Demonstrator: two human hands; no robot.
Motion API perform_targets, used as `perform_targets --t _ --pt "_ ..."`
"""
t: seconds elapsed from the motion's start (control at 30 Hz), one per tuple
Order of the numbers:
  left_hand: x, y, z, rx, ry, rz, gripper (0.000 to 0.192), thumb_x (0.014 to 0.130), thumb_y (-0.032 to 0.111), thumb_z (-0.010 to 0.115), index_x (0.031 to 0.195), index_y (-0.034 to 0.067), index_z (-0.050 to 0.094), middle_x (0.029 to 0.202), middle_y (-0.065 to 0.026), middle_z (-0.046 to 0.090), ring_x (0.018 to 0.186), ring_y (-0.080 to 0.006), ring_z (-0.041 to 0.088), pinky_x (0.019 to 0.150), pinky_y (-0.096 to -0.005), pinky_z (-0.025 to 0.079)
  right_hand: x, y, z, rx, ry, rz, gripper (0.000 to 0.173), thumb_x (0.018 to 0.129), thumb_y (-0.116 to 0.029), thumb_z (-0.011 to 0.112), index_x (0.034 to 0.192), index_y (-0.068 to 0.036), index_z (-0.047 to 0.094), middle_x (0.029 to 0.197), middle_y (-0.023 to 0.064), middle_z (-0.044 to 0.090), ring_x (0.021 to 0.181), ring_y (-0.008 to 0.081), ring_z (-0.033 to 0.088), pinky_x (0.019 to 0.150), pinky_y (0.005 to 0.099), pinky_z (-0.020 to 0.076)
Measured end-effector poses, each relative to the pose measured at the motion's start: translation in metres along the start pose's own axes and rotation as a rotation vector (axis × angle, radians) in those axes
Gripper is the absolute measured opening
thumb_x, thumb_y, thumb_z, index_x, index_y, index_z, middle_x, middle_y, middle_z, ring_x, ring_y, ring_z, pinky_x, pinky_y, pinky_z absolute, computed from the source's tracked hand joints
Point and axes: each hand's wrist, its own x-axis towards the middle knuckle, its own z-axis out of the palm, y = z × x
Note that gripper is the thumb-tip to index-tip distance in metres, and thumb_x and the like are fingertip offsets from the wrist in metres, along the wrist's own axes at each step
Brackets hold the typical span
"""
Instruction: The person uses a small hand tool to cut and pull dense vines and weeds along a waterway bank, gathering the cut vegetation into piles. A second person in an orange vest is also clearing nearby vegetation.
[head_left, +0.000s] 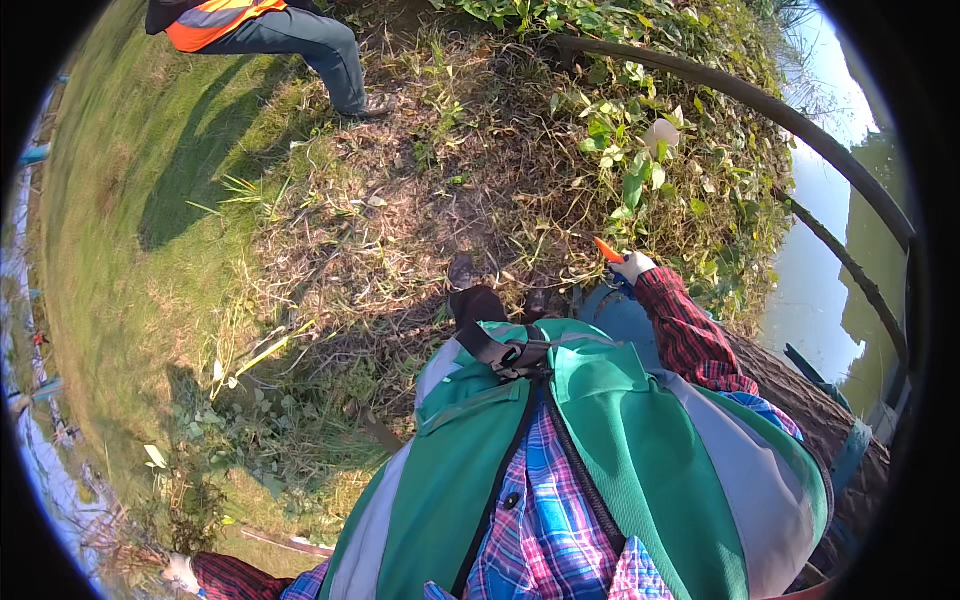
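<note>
My right hand (632, 268), in a white and blue work glove, is closed around an orange-handled tool (608, 251) whose far end is hard to make out among the stems. Leafy vines (637, 180) and dry grass lie just past it. At the bottom left, my left hand (182, 571), also gloved, is beside dry twigs and weeds (127, 551); whether it grips any of them cannot be told. Between my hands is my green vest with grey bands over a plaid shirt.
A person in an orange vest (217, 22) stands at the upper left. A tree trunk (795, 405) lies at my right, and bare branches (750, 94) arch over water (810, 262). Cut grass and stems (330, 232) cover the ground ahead.
</note>
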Motion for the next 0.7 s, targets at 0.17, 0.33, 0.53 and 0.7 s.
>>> perform_targets --t 0.17,0.33,0.53,0.7 --pt "-0.147 0.138 0.103 -0.065 -0.542 0.231 0.035 0.078 0.028 0.054 0.108 0.010 0.057 0.104 -0.0164 0.061 0.086 -0.0330 0.061 0.074 -0.0404 0.047 -0.011 0.012 0.006 -0.046 0.049 -0.031 0.049 0.073 -0.051 0.063 0.084 -0.002 0.065 0.073 0.0166 0.064 0.066 0.0282 0.062 0.063 0.0376 0.0495" --pt "-0.252 0.243 0.118 0.078 -0.957 0.558 0.033 0.078 0.028 0.056 0.106 0.010 0.058 0.105 -0.0172 0.061 0.087 -0.0326 0.060 0.074 -0.0405 0.047 -0.051 0.083 0.011 0.222 0.079 0.069 0.042 0.078 -0.044 0.062 0.083 -0.002 0.063 0.069 0.0108 0.063 0.056 0.0229 0.060 0.053 0.0336 0.0488" --pt "-0.232 0.354 0.082 0.350 -1.063 0.899 0.031 0.078 0.028 0.059 0.103 0.009 0.059 0.106 -0.0181 0.060 0.087 -0.0321 0.060 0.075 -0.0406 0.047 -0.082 0.178 0.024 0.728 0.284 0.192 0.026 0.085 -0.031 0.059 0.090 -0.006 0.061 0.063 0.0029 0.059 0.045 0.0125 0.055 0.042 0.0266 0.0456" --pt "-0.292 0.516 -0.015 -0.708 -1.091 1.253 0.061 0.078 0.004 0.063 0.132 0.015 0.039 0.098 -0.0077 0.059 0.068 -0.0164 0.056 0.056 -0.0284 0.045 -0.075 0.220 0.047 1.402 0.359 0.303 0.023 0.084 -0.027 0.062 0.092 -0.006 0.058 0.062 0.0049 0.056 0.052 0.0153 0.058 0.043 0.0289 0.0452"
